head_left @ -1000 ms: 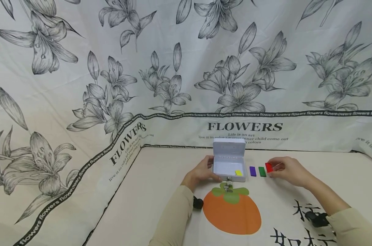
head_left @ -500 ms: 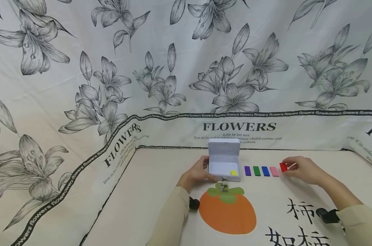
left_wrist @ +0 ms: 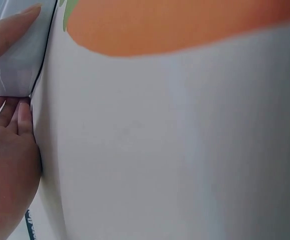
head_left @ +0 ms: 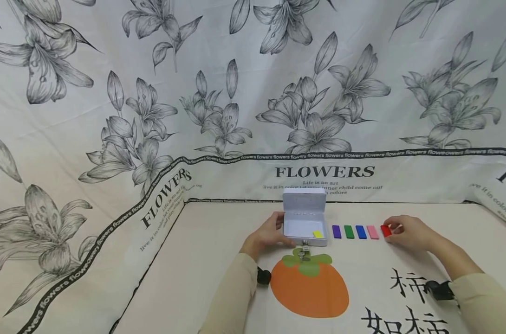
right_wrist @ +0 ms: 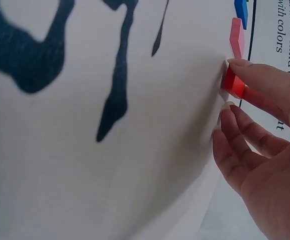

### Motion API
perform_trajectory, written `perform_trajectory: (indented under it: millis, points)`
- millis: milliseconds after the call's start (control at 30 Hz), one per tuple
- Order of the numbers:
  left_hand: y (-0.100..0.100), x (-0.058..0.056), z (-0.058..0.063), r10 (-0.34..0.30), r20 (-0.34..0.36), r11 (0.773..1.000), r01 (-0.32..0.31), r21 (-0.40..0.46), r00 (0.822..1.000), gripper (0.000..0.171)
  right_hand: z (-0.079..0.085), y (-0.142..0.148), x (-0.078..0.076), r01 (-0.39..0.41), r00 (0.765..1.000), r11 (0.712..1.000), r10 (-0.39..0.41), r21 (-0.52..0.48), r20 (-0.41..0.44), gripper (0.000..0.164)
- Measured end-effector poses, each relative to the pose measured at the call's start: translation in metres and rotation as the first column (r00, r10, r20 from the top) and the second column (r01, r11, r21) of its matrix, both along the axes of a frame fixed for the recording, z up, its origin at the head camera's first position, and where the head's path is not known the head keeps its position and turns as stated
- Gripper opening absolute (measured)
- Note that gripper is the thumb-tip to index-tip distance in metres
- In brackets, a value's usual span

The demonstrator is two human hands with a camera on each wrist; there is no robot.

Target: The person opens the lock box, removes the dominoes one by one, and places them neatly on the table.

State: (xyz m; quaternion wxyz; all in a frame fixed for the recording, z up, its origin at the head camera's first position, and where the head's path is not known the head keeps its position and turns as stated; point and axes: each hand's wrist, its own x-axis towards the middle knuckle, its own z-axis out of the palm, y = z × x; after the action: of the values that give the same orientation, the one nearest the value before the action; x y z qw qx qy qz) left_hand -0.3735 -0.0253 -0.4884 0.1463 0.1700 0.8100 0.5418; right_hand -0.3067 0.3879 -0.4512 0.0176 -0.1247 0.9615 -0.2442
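Note:
A white hinged box point(head_left: 296, 222) lies with its lid raised, its latch point(head_left: 305, 248) facing the front. Inside, at the front right, is a yellow block point(head_left: 317, 234). My left hand point(head_left: 270, 232) holds the box by its left side, thumb across the front and fingers along the end. Right of the box runs a row of small flat blocks: purple point(head_left: 336, 231), green point(head_left: 349, 232), blue point(head_left: 361, 232) and pink point(head_left: 373, 232). At the row's right end my right hand point(head_left: 411, 234) pinches a red block point(right_wrist: 235, 84) between thumb and index finger, close over the cloth.
The table cloth bears a printed orange persimmon point(head_left: 309, 294) below the box and large black characters point(head_left: 407, 320) at the front right. A flower-printed curtain point(head_left: 219, 181) hangs behind and along the left.
The right hand has moved right and lowered the red block to the row's end. Blue and pink blocks, earlier hidden from sight, now show. The left hand stays at the box; the view shifted slightly.

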Motion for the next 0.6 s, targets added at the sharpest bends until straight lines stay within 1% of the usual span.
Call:
perform_trajectory:
  millis: [200,433,600]
  points:
    - [0.0000,0.0017,0.0020,-0.005,-0.004,1.000,0.005,-0.007,1.000,0.099,-0.0009,-0.0010,-0.0044,0.006,1.000,1.000,-0.006,0.014,0.024,0.040]
    - [-0.0001,0.0033,0.0024,0.004,0.005,1.000,-0.004,-0.003,1.000,0.099,-0.0035,0.0024,-0.0084,0.013,0.998,1.000,-0.014,0.009,0.062,0.041]
    - [-0.0006,0.0019,0.0035,0.005,0.013,1.000,-0.005,-0.003,1.000,0.099,-0.0056,0.0029,-0.0102,0.023,0.997,1.000,-0.023,0.004,0.072,0.043]
